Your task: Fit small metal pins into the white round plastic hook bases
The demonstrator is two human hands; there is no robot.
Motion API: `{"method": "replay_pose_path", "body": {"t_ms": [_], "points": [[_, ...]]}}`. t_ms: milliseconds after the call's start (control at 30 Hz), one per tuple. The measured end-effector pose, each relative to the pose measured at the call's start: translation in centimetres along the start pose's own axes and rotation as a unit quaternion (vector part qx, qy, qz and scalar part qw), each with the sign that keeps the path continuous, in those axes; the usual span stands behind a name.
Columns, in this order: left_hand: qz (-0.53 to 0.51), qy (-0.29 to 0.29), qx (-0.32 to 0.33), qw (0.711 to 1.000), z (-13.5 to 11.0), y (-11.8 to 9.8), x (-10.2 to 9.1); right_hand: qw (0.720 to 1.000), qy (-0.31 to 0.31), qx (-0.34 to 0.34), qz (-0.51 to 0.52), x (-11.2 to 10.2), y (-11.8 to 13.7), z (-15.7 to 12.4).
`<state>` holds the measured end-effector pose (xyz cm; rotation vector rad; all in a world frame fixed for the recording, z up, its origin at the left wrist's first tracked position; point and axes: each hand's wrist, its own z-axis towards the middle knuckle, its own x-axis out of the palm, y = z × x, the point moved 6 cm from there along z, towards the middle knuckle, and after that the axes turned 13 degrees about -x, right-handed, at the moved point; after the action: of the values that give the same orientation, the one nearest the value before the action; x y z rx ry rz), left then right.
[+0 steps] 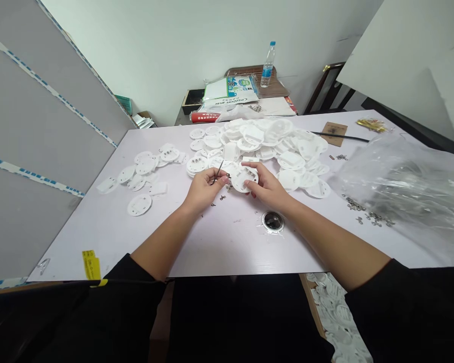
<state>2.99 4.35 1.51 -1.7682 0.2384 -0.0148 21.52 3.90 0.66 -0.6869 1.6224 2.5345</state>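
My feed, frame centre: left hand point(204, 190) pinches slender dark tool point(220, 168); right hand point(268, 187) pinches flat, round white plastic disc point(239, 177).

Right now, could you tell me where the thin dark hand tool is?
In the head view, the thin dark hand tool is in the left hand, just left of the round white disc that the right hand holds.

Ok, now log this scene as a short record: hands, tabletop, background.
Left hand: pinches a thin dark tool
Right hand: holds a white disc
Tabletop, far middle: large heap of white discs
Tabletop left: smaller group of discs
Tabletop right: clear plastic bag, small metal parts
Behind tabletop: clear bottle with blue cap
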Motion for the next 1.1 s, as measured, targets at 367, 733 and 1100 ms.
{"method": "replay_pose_path", "body": {"t_ms": [367,733,1100], "points": [[0.047,-0.002,0.042,0.998,-0.1,-0.1,0.1,0.996,-0.002,0.022,0.082,0.6,-0.3,-0.1],[0.083,-0.027,0.07,0.994,-0.5,-0.5,0.1,0.993,-0.041,-0.006,0.115,0.5,0.1,0.0],[0.131,-0.069,0.104,0.984,-0.4,-0.4,0.0,0.98,-0.032,-0.011,0.198,1.1,1.1,0.0]]}}
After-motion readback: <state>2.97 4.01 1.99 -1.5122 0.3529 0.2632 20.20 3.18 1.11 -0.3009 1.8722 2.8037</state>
